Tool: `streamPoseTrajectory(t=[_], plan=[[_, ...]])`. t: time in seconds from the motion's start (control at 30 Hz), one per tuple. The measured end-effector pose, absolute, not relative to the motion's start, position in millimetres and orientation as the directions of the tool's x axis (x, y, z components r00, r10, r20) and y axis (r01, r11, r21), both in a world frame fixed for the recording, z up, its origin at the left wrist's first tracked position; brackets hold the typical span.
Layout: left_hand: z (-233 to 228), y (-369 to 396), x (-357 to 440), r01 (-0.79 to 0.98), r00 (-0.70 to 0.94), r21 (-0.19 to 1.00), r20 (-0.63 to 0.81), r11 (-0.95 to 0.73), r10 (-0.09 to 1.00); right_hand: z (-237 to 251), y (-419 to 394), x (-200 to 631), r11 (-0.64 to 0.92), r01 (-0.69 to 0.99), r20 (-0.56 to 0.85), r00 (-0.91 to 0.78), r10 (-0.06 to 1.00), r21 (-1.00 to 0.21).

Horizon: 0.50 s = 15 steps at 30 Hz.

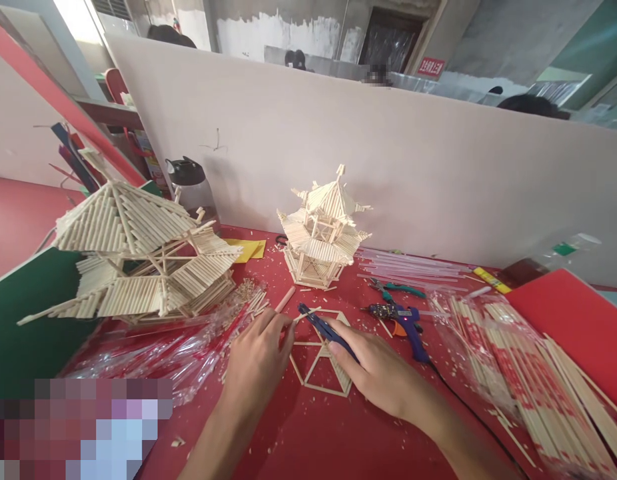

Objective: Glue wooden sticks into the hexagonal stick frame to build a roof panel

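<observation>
My left hand [262, 350] is closed, its fingertips pinching a thin wooden stick [308, 313]. In my right hand [371, 363] is a pair of dark blue pliers [328, 331], their jaws at the stick. Below both hands, a hexagonal stick frame [308, 385] lies flat on the red table, with part of it filled by sticks; my right hand hides some of it. Behind it stands a small tiered pavilion model [321, 240] made of sticks. A larger stick pavilion [123, 220] stands at the left.
A blue glue gun [411, 327] with a black cord and green-handled pliers [398, 288] lie at the right. Bagged sticks [528, 360] lie farther right. Clear plastic wrap [153, 357] and scraps spread at left. A white partition [413, 160] borders the back.
</observation>
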<state>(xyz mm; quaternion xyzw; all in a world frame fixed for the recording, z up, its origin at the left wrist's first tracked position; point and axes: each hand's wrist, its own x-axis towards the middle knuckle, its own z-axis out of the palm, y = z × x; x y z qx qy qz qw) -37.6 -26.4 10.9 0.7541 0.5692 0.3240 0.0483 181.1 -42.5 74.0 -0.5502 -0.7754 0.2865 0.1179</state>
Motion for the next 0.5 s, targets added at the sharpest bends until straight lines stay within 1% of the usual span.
streamPoseTrajectory(t=[0.1,0.5], plan=[[10.1,-25.5,-37.6,0.824,0.148,0.446,0.427,-0.35,0.892,69.5,-42.0,182.5,0.238,0.794,-0.126,-0.365,0.923,-0.56],[10.4,-26.3,-37.7,0.82,0.151,0.458,0.405,-0.343,0.902,67.4,-40.3,183.5,0.23,0.787,-0.137,-0.368,0.919,-0.572]])
